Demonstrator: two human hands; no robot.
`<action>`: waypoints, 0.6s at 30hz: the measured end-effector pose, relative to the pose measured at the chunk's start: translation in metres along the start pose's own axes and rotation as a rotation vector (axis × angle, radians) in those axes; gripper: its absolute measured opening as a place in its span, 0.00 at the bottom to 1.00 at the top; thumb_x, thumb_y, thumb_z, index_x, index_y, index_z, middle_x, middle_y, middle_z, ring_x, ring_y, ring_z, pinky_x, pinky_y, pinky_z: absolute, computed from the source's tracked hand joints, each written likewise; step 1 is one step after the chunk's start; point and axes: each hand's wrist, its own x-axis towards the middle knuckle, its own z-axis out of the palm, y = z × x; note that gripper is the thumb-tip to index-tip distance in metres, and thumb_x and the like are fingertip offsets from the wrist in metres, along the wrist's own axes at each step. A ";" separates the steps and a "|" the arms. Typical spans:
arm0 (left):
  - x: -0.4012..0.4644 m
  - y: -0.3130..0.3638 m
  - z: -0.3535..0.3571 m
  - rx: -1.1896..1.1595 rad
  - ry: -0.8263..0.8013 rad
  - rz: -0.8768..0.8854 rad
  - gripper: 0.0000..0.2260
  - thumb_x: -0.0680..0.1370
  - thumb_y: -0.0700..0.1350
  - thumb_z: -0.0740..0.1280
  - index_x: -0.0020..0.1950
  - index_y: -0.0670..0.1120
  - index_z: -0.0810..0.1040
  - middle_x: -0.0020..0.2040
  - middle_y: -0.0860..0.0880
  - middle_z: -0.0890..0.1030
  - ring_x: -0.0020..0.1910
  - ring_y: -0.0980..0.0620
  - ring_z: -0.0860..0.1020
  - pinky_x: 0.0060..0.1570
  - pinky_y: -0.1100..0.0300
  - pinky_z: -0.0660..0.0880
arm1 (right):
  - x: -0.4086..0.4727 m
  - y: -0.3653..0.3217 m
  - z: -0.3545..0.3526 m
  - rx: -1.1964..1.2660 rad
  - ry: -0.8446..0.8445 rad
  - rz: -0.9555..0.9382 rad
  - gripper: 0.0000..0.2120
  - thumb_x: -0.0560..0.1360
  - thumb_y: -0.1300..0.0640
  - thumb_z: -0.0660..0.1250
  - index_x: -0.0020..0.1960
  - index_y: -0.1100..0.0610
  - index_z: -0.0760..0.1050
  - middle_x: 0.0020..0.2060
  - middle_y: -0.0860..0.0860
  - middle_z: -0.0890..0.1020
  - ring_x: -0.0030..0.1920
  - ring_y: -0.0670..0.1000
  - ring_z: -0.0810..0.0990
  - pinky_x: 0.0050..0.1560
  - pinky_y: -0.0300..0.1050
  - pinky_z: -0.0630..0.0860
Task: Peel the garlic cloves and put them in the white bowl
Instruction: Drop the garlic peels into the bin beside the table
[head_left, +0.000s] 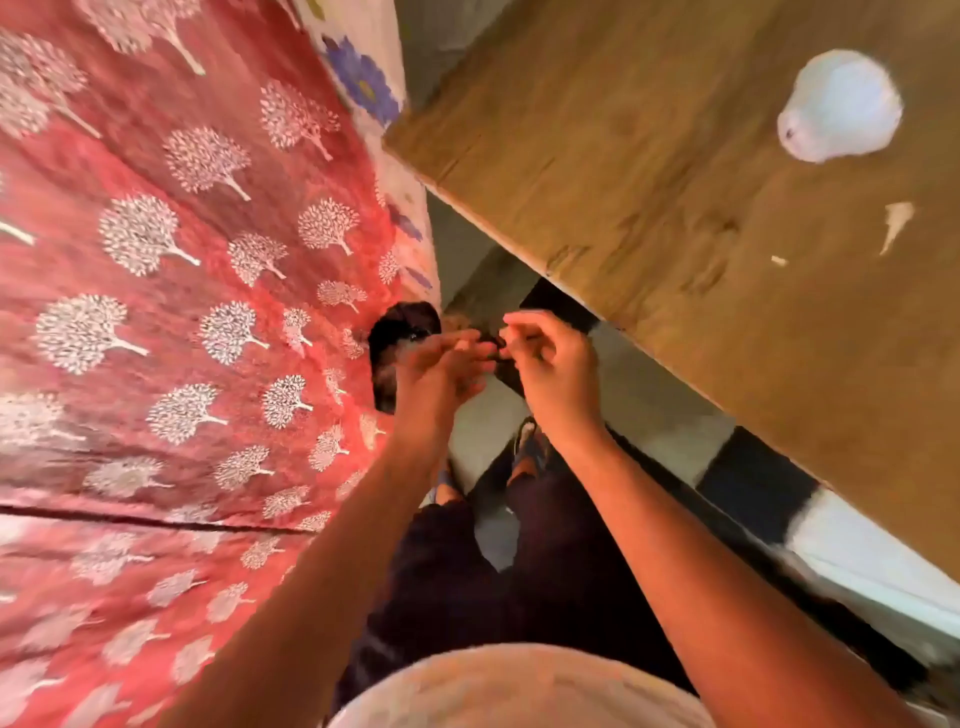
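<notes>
My left hand (441, 369) and my right hand (550, 364) meet fingertip to fingertip in mid-air, over the floor between a bed and a table. Their fingers are curled and pinch something small between them, seemingly a garlic clove, but blur and the fingers hide it. A white garlic bulb (839, 106) lies on the wooden table (649, 156) at the upper right, well away from both hands. Two pale peel scraps (896, 223) lie on the table below the bulb. I cannot pick out the white bowl.
A red bedspread (182, 312) printed with white trees fills the left side. The table's edge runs diagonally just right of my hands. Below them are my dark trousers, my feet and grey floor (483, 436). A pale rounded shape (519, 686) sits at the bottom edge.
</notes>
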 end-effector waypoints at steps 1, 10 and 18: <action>-0.017 0.006 0.017 0.036 -0.022 0.019 0.09 0.83 0.36 0.63 0.59 0.38 0.80 0.53 0.38 0.86 0.49 0.44 0.83 0.52 0.51 0.77 | -0.010 -0.011 -0.022 0.033 0.043 0.014 0.06 0.80 0.62 0.68 0.55 0.59 0.82 0.44 0.51 0.85 0.42 0.49 0.85 0.46 0.43 0.81; -0.068 0.020 0.161 0.343 -0.310 0.241 0.08 0.80 0.36 0.65 0.53 0.44 0.83 0.48 0.45 0.87 0.49 0.44 0.85 0.52 0.50 0.80 | -0.026 -0.007 -0.179 -0.013 0.329 0.008 0.09 0.78 0.64 0.69 0.53 0.51 0.81 0.44 0.45 0.85 0.44 0.46 0.84 0.46 0.42 0.79; 0.009 0.006 0.281 0.895 -0.238 0.820 0.16 0.73 0.31 0.66 0.57 0.43 0.84 0.57 0.43 0.82 0.52 0.48 0.81 0.52 0.60 0.76 | 0.022 0.062 -0.272 -0.409 0.341 -0.203 0.10 0.76 0.65 0.68 0.56 0.59 0.82 0.48 0.54 0.82 0.49 0.52 0.82 0.51 0.51 0.81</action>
